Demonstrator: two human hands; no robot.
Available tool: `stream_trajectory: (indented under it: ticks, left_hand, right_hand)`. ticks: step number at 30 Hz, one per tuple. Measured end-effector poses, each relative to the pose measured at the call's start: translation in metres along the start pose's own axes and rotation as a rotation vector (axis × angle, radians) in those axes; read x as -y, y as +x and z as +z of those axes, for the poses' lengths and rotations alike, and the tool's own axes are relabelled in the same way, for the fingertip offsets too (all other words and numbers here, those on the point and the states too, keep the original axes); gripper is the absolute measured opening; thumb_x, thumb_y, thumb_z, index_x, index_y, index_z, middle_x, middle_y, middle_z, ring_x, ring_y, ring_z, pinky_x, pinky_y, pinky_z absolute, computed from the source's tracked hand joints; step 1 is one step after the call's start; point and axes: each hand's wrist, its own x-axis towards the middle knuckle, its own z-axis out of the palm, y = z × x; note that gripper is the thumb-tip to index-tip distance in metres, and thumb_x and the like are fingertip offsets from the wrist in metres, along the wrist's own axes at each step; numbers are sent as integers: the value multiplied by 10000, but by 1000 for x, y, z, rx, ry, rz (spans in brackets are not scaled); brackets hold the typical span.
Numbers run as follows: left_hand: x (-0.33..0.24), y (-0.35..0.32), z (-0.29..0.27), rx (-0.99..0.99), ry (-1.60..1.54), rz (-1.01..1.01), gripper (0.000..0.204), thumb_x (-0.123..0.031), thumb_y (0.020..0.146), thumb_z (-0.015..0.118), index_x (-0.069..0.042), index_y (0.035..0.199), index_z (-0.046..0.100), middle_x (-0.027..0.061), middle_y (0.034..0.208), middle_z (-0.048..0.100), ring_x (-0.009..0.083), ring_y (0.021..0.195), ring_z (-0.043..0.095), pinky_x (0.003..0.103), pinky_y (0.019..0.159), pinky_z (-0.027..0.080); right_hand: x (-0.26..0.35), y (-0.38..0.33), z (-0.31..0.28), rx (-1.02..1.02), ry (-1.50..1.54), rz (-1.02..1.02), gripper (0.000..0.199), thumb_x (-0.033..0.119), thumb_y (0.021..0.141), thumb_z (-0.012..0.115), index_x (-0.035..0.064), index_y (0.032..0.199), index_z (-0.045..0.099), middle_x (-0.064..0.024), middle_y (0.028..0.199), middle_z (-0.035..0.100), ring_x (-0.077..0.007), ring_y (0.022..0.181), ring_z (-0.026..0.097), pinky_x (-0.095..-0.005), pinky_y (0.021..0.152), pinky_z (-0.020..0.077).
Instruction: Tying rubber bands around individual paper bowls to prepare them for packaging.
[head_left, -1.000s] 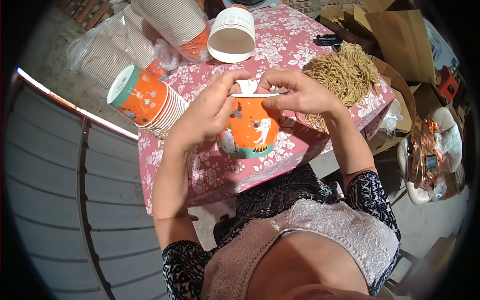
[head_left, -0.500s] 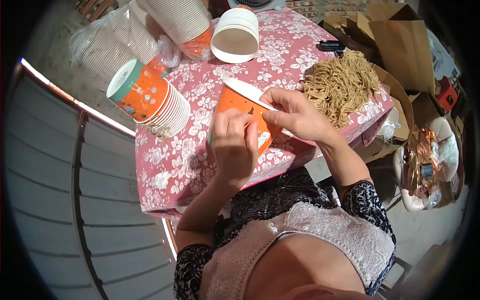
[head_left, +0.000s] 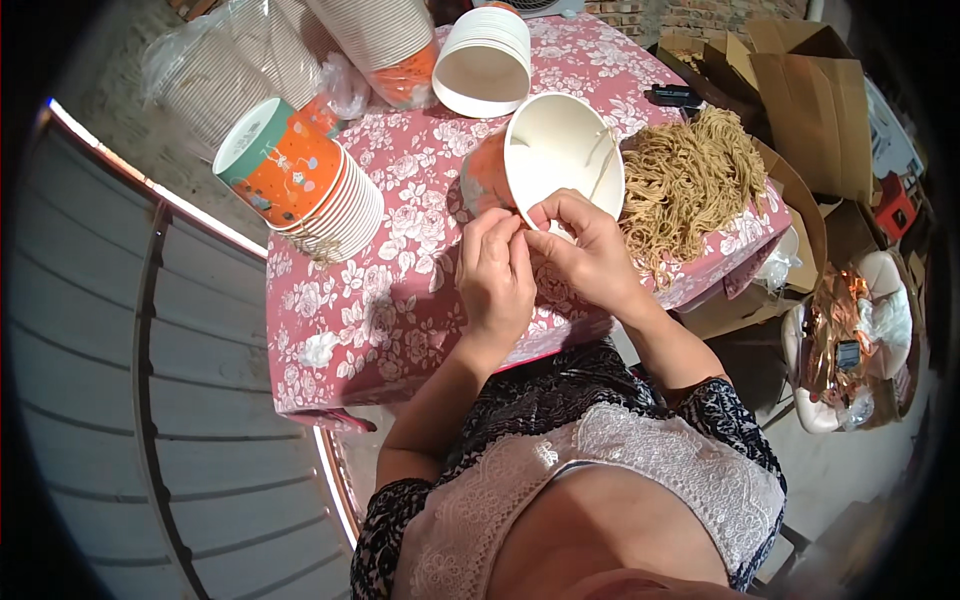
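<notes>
An orange paper bucket (head_left: 555,155) with a white inside lies tilted on the table, its mouth facing me. A thin tan cord (head_left: 605,168) runs down the inside of its right wall. My left hand (head_left: 496,280) is closed, its fingertips pinching at the near rim. Beside it my right hand (head_left: 588,255) pinches the same stretch of rim with thumb and forefinger. The fingertips of both hands almost meet; whether cord lies between them is hidden. Right of the bucket lies a heap of tan cords (head_left: 695,190).
A stack of orange and green paper buckets (head_left: 300,175) lies at left, another white-rimmed stack (head_left: 483,62) at the back. Bagged stacks (head_left: 215,85) stand behind. The table wears a pink floral cloth (head_left: 400,230). A black object (head_left: 673,95) lies near cardboard boxes (head_left: 812,115) at right.
The bucket has turned so its mouth now faces me and its inside shows. Both hands have moved slightly down and right, from its printed side to its near rim.
</notes>
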Motion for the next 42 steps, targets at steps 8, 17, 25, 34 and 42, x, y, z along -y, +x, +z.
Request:
stream_trajectory:
  ticks: [8, 17, 25, 34, 42]
  left_hand:
    - [9, 10, -7, 62, 45, 150, 109, 50, 834, 619, 15, 936, 606, 161, 986, 584, 295, 853, 622, 364, 717, 526]
    - [71, 2, -111, -131, 580, -493, 165, 90, 745, 513, 23, 885, 572, 182, 918, 554, 341, 825, 556, 459, 780, 463]
    - [44, 19, -130, 200, 394, 276, 649, 28, 809, 550, -20, 1443, 423, 360, 1465, 323, 465, 1431, 261, 561, 1159, 275]
    - [17, 33, -57, 385, 399, 225, 226, -68, 843, 653, 20, 1050, 643, 175, 1112, 634, 355, 1125, 584, 567, 1126, 305]
    - [-16, -22, -35, 119, -157, 224, 206, 14, 827, 685, 5, 997, 567, 148, 877, 651, 279, 719, 634, 347, 624, 501]
  right_hand:
    - [3, 4, 1, -55, -166, -165, 118, 13, 804, 691, -19, 901, 631, -135, 852, 630, -302, 839, 593, -380, 769, 477]
    - [17, 10, -2, 72, -408, -442, 133, 32, 758, 737, 24, 869, 665, -103, 818, 617, -300, 809, 570, -397, 736, 466]
    - [21, 13, -2, 229, -454, -508, 131, 26, 809, 720, 25, 934, 685, -88, 850, 629, -287, 815, 572, -394, 742, 473]
    - [31, -18, -21, 123, 925, 180, 323, 155, 951, 628, -86, 1166, 640, -127, 1073, 683, -129, 809, 561, -274, 727, 464]
    - [17, -23, -16, -50, 1484, 212, 324, 238, 990, 493, -43, 1126, 580, -96, 969, 563, -159, 805, 465, -289, 703, 410]
